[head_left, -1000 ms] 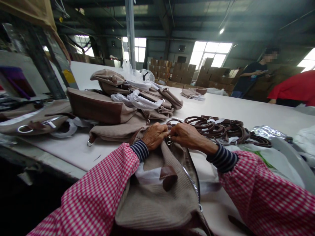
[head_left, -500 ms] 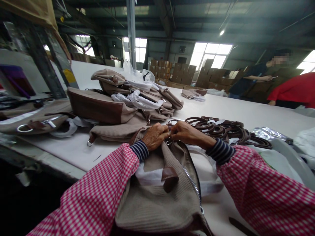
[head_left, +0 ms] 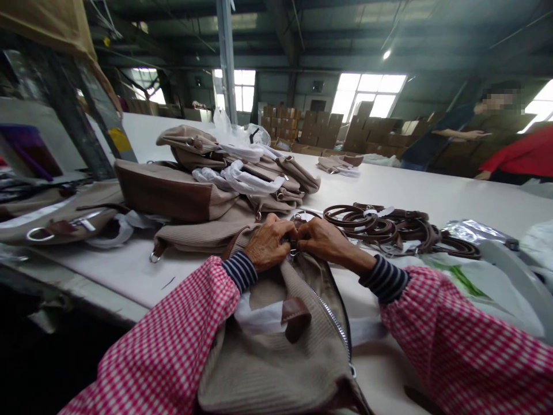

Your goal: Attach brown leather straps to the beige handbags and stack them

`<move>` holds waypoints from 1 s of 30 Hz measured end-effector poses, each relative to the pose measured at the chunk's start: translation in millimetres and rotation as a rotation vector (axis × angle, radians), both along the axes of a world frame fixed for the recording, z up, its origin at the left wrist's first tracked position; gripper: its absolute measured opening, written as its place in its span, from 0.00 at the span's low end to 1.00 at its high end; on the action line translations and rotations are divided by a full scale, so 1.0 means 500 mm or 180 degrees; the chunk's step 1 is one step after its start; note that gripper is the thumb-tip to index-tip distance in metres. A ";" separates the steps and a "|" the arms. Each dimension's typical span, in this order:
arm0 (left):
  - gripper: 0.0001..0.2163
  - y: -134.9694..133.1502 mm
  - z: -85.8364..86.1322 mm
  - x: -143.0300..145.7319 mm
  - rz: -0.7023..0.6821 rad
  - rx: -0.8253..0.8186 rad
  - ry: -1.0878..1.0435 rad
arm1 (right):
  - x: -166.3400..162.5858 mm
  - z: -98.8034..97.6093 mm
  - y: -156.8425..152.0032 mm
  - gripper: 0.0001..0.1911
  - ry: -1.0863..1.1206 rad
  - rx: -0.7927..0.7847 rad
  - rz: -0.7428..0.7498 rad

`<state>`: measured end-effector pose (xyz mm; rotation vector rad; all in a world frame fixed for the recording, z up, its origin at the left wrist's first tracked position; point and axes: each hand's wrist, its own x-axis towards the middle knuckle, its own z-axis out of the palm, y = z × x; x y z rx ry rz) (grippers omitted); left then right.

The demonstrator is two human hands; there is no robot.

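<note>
A beige ribbed bag (head_left: 280,351) with a zipper and a brown leather tab lies in front of me on the white table (head_left: 415,193). My left hand (head_left: 270,245) and my right hand (head_left: 322,239) meet at the bag's far end. Both are closed in a pinch around a small metal ring (head_left: 294,249) on the bag. White paper stuffing shows in the bag's opening.
A pile of similar beige and brown bags (head_left: 224,178) lies to the left and behind. Coiled brown leather straps (head_left: 389,227) lie to the right, beside plastic wrapping (head_left: 484,276). Two people (head_left: 488,135) stand at the far right. Cardboard boxes (head_left: 328,129) are stacked at the back.
My hands have stayed pinched on the ring with only small shifts. The view has tilted slightly. The person at the far right has moved a little rightward.
</note>
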<state>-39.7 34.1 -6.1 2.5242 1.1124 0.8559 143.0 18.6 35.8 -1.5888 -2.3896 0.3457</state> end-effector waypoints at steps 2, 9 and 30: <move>0.11 -0.002 0.002 0.001 0.0135 0.0186 0.0062 | -0.006 0.002 -0.004 0.05 -0.0087 0.0051 -0.0040; 0.09 -0.010 0.008 0.002 0.0407 0.0130 0.0487 | -0.008 -0.007 -0.008 0.07 -0.0198 0.0106 -0.0156; 0.05 -0.010 0.030 0.016 0.0495 0.0047 0.1283 | 0.006 -0.043 -0.009 0.09 0.0132 0.0325 0.0081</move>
